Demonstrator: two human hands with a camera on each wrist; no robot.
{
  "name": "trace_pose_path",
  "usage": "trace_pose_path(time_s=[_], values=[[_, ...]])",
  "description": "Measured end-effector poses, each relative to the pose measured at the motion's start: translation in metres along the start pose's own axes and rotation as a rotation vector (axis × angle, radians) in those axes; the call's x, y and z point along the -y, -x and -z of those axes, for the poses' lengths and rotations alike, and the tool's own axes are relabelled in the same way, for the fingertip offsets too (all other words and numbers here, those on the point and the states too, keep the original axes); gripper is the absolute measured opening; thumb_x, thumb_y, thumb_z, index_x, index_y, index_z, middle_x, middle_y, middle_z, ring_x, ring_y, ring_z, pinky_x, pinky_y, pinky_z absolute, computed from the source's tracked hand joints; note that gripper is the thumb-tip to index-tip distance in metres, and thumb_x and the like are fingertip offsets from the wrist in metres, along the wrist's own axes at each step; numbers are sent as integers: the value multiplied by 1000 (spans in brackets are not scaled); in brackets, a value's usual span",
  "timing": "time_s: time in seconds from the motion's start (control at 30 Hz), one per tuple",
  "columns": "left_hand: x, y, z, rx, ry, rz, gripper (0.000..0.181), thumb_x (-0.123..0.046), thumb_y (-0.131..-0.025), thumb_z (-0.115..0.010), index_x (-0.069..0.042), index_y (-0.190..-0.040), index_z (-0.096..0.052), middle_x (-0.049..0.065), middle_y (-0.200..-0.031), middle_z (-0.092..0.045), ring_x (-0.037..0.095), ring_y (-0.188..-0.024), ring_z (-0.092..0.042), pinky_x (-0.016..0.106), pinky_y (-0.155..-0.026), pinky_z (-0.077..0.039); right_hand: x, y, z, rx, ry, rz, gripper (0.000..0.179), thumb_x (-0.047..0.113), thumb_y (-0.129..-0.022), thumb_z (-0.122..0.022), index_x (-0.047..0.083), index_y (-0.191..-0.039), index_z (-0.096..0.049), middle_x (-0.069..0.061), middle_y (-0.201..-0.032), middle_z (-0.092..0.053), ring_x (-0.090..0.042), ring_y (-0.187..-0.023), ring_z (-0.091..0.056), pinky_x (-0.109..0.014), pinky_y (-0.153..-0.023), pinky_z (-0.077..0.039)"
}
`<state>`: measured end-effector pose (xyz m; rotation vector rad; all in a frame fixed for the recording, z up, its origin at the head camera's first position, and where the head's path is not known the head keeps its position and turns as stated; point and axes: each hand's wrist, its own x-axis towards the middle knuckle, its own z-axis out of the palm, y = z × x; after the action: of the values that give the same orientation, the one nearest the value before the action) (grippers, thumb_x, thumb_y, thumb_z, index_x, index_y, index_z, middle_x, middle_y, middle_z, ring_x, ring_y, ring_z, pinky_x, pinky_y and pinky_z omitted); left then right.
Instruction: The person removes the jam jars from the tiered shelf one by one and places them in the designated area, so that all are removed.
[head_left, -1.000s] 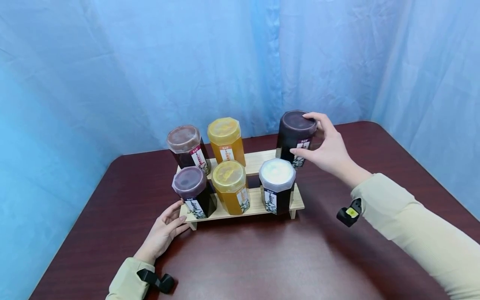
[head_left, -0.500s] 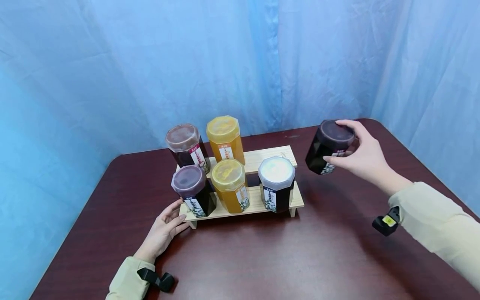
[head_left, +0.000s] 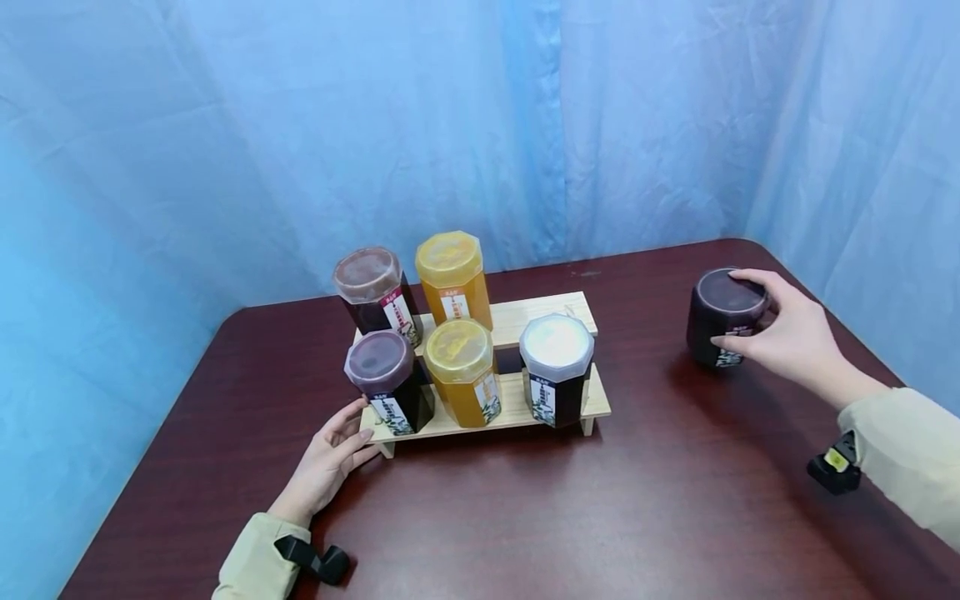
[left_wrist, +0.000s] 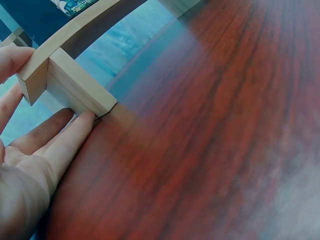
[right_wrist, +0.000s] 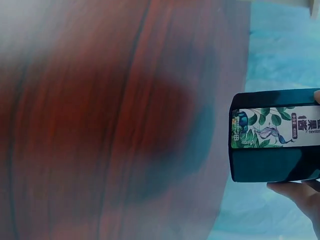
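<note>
At the right of the head view, my right hand (head_left: 791,329) grips a dark octagonal jar (head_left: 708,321), thumb and fingers on opposite sides near its lid. The jar hangs low over the table, its base a little apart from the wood in the right wrist view, where its leafy label (right_wrist: 270,127) shows. My left hand (head_left: 322,467) holds the left end of a two-step wooden rack (head_left: 525,321). In the left wrist view its thumb touches the board's corner and other fingertips lie against the rack leg (left_wrist: 77,82).
On the rack's lower step stand a purple-lidded dark jar (head_left: 401,404), a yellow jar (head_left: 465,400) and a white-lidded dark jar (head_left: 555,396). The upper step bears a brown-lidded jar (head_left: 371,292) and another yellow jar (head_left: 453,279). Blue curtains (head_left: 480,125) surround the dark red table (head_left: 525,517).
My right hand has carried the dark jar off the right end of the upper step, rightward and down toward the table. My left hand and the rack have stayed in place.
</note>
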<state>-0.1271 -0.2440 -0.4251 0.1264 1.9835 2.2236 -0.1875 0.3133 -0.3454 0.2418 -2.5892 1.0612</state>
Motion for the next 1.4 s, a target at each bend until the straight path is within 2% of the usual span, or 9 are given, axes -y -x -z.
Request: trace_pose_path(time_s=[0.17, 0.37, 0.63, 0.77, 0.87, 0.97, 1.17, 1.27, 1.4], values=[[-2, -1, -1, 6, 2, 20, 41, -3, -94, -52, -27, -126, -45, 24, -148, -20, 3, -108, -56, 28, -84, -53, -17, 3, 11, 27, 54, -23, 84, 10, -67, -85, 12, -139, -42, -22, -126, -48, 29, -82, -37, 3, -62, -34], [-2, 0, -1, -7, -1, 23, 43, -3, -94, -53, -24, -130, -43, 22, -145, -26, 5, -107, -56, 28, -85, -53, -32, 4, 21, -7, 130, -40, 84, 11, -64, -86, 10, -137, -45, -25, -123, -50, 24, -82, -34, -4, -62, -30], [-1, 2, 0, 13, 38, -13, 41, -2, -93, -53, -29, -123, -49, -8, -124, -51, 7, -105, -58, 28, -83, -54, -45, 4, 26, -47, 204, -73, 86, 8, -63, -85, 9, -139, -44, -31, -126, -49, -40, -103, -48, -12, -65, -25], [0, 2, 1, 22, 52, -19, 41, -2, -92, -54, -31, -121, -51, -12, -118, -55, 7, -103, -59, 28, -82, -54, -50, 4, 27, -32, 218, -118, 88, 10, -66, -84, 8, -142, -40, -33, -129, -46, -47, -104, -49, -12, -62, -31], [-1, 2, 1, 20, 53, -15, 42, -1, -92, -55, -32, -121, -52, -10, -117, -55, 7, -102, -59, 28, -82, -54, -53, 3, 29, -10, 215, -148, 87, 11, -71, -81, 7, -145, -34, -36, -131, -41, -53, -105, -47, -32, -64, -49], [-1, 2, 0, 12, 48, -8, 42, -1, -92, -55, -32, -120, -52, -9, -117, -55, 8, -102, -60, 28, -82, -54, -55, 1, 32, 6, 225, -166, 86, 13, -76, -78, 6, -147, -29, -39, -129, -39, -56, -99, -48, -54, -62, -48], [-2, 1, 0, 5, 33, 3, 43, 0, -92, -53, -31, -121, -50, -8, -117, -55, 8, -100, -59, 28, -83, -54, -65, -7, 41, 46, 268, -180, 88, 19, -78, -77, 3, -147, -25, -36, -112, -43, -36, -65, -55, -32, -49, -42], [-1, 1, 0, 23, 36, -11, 43, 0, -93, -52, -32, -122, -49, -7, -116, -56, 8, -98, -58, 27, -83, -54, -69, -10, 45, 69, 281, -181, 89, 22, -79, -77, 3, -147, -23, -35, -111, -43, -35, -67, -55, -36, -51, -41], [-1, 1, 1, 30, 40, -17, 44, 1, -93, -51, -32, -122, -50, -7, -115, -56, 7, -97, -58, 27, -82, -54, -77, -9, 48, 85, 254, -195, 89, 24, -80, -75, 1, -147, -21, -39, -121, -40, -53, -90, -51, -49, -61, -44]])
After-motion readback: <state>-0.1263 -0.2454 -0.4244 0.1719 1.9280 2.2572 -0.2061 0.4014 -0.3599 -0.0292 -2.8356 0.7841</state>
